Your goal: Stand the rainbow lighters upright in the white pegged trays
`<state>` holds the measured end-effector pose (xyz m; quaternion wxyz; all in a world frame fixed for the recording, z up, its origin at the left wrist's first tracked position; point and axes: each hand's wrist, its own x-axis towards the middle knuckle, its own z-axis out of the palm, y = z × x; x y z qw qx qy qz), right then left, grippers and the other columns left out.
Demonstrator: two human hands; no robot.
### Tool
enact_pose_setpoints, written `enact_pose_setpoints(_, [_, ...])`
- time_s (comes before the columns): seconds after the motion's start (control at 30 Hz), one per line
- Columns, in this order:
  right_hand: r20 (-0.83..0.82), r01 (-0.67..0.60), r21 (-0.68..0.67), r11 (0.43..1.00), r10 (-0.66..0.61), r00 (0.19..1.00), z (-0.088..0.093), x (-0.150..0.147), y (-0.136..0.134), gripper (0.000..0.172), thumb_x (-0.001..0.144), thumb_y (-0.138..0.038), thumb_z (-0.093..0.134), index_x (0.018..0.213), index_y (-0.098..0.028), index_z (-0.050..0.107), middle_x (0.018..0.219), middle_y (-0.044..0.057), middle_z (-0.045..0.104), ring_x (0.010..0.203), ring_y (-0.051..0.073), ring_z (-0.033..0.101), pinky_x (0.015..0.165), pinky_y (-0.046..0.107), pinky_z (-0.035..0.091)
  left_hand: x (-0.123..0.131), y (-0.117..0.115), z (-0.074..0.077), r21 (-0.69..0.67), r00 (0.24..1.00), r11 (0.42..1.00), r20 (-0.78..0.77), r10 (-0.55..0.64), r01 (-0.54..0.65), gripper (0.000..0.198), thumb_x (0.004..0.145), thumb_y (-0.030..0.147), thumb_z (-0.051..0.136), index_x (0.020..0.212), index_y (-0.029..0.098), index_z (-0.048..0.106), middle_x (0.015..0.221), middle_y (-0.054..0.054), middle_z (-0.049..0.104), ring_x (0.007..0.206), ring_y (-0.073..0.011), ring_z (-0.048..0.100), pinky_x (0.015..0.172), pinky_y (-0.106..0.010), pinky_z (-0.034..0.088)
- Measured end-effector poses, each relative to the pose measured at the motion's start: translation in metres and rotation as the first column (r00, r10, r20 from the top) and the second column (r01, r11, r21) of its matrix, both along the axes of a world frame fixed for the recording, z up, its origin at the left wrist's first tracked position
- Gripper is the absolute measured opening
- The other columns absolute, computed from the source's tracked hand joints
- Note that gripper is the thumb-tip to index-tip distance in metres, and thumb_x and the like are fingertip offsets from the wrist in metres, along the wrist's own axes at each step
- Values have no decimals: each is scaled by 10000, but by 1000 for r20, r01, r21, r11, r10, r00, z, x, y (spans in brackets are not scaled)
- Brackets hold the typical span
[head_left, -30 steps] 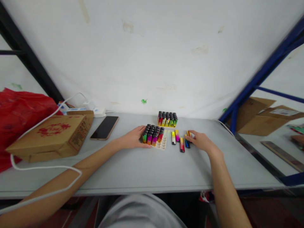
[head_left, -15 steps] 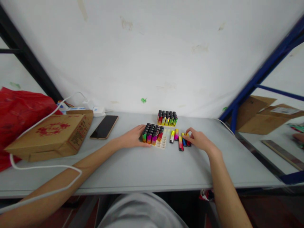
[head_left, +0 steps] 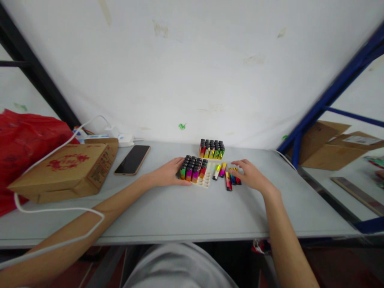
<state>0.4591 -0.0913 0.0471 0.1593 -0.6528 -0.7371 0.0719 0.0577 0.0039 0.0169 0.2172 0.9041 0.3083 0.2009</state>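
The left hand (head_left: 168, 175) lies flat against the lighter tray (head_left: 195, 173) on the bench (head_left: 180, 212), likely to steady it, while the right hand (head_left: 250, 176), fingers spread and gripping nothing, hovers over the loose lighters (head_left: 226, 176) beside it.

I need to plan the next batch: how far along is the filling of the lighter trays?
Done: the far tray of colourful lighters looks full. In hand: left hand steadies the near white tray, whose front right slots are empty; right hand is over the loose lighters. Left: those few loose lighters.
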Motion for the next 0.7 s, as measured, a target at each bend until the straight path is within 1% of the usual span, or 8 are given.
enact_pose_setpoints(0.13, [18,-96,40,995,95,995,-7,-18,2,665,1058,-566,796,1593,-183,702,1670,252,636,1566,421,613,1341,578,466,0,-1,1,-2,1000,1000,3,-7,7,1024,840,793,933,1640,226,636,1647,-174,675,1535,-437,634,1384,-547,447])
enact_pose_setpoints(0.23, [-11,-163,29,986,164,986,-11,-39,1,839,993,-608,867,1681,-204,607,1761,250,558,1639,436,530,1372,626,408,1,0,0,-6,1000,1000,14,-18,18,1013,850,773,933,1637,211,632,1636,-182,677,1535,-444,629,1381,-559,450])
enact_pose_setpoints(0.3, [-23,-189,-7,982,189,982,-13,-52,0,843,987,-582,881,1691,-226,586,1737,242,588,1617,430,549,1366,662,385,1,0,-1,-10,1000,1000,21,-20,20,1007,846,764,938,1631,210,633,1635,-182,678,1537,-443,626,1381,-563,452])
enact_pose_setpoints(0.4, [-32,-176,-54,983,174,984,-15,-62,0,799,1004,-510,875,1697,-249,576,1668,225,650,1562,416,597,1351,691,369,1,1,-2,-9,999,1000,29,-17,17,985,834,756,947,1611,231,648,1631,-170,686,1522,-437,640,1378,-572,456])
enact_pose_setpoints(0.47, [-63,-192,-44,980,189,980,-15,-59,2,819,993,-505,886,1708,-256,573,1677,217,640,1569,407,593,1357,664,378,1,1,-2,-4,999,1000,30,-16,16,984,832,752,950,1612,235,648,1632,-167,687,1522,-436,641,1376,-567,458])
enact_pose_setpoints(0.57, [-128,-235,-22,972,230,965,-12,-42,5,894,935,-551,932,1703,-242,593,1752,224,568,1638,414,533,1383,623,385,1,0,-1,0,999,1000,27,-21,21,991,845,753,942,1630,229,636,1637,-166,687,1520,-434,641,1373,-548,462])
enact_pose_setpoints(0.63, [-154,-215,-50,975,206,967,-8,-27,5,980,852,-570,988,1687,-219,615,1774,239,542,1675,442,488,1403,640,360,1,-1,0,-3,999,1000,23,-22,22,1005,853,765,932,1642,226,625,1647,-165,680,1521,-431,639,1377,-542,456])
enact_pose_setpoints(0.7, [-192,-209,-102,972,187,963,-1,-14,1,1018,792,-578,1014,1665,-216,638,1748,229,578,1665,449,504,1409,644,356,1,-2,1,-7,1000,1000,14,-17,17,1033,849,787,925,1654,221,613,1668,-166,664,1536,-431,626,1388,-539,440])
